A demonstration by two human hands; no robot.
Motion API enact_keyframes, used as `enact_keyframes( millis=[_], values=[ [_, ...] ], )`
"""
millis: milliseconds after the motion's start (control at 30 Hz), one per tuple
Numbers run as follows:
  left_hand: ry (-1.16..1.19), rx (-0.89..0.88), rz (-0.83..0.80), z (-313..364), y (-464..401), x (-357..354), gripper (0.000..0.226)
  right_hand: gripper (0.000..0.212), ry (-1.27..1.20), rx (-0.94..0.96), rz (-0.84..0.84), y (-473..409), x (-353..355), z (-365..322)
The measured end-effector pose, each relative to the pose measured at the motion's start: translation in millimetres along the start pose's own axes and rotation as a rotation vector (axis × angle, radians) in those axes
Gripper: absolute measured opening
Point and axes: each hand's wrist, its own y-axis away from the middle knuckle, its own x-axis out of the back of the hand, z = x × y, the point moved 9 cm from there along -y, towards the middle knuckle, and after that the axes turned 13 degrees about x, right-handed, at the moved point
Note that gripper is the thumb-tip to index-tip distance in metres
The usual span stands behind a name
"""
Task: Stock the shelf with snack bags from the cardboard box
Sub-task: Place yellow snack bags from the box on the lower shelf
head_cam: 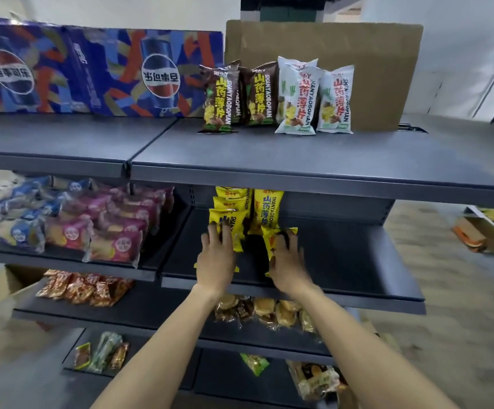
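Pressing yellow snack bags (227, 228) beneath both hands' fingers (287, 241).

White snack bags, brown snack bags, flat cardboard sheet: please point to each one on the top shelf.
white snack bags (299, 98), head view, front of the middle bag
brown snack bags (259, 95), head view, front of the right bag
flat cardboard sheet (384, 69), head view, bare face
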Motion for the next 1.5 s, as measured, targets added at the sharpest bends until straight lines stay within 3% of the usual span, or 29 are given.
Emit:
enact_keyframes(
  millis=[333,500,767,1133,1333,1500],
  values=[
    [0.146,0.006,-0.026,-3.7,-47.1,-74.8,0.079,0.072,0.013,0.016,0.336,-84.3,-21.2,9.3],
    [0.119,-0.053,-0.025,-11.6,-46.1,-123.4,0.087,0.062,0.040,0.068,0.485,-116.7,-49.6,36.2],
    [0.167,-0.027,0.138,-18.7,-45.3,-132.5,0.072,0.082,0.214,0.105,0.439,-138.7,-100.1,55.2],
    [0.157,-0.013,0.135,-17.1,-45.0,-129.5,0.077,0.096,0.362,0.076,0.364,-136.0,-104.3,54.7],
    [0.151,-0.020,0.141,-15.8,-43.5,-127.5,0.071,0.089,0.351,0.098,0.358,-130.6,-104.5,54.5],
    [0.169,-0.012,0.152,-16.6,-44.1,-129.1,0.073,0.071,0.369,0.184,0.415,-128.5,-101.1,46.1]
  ],
)
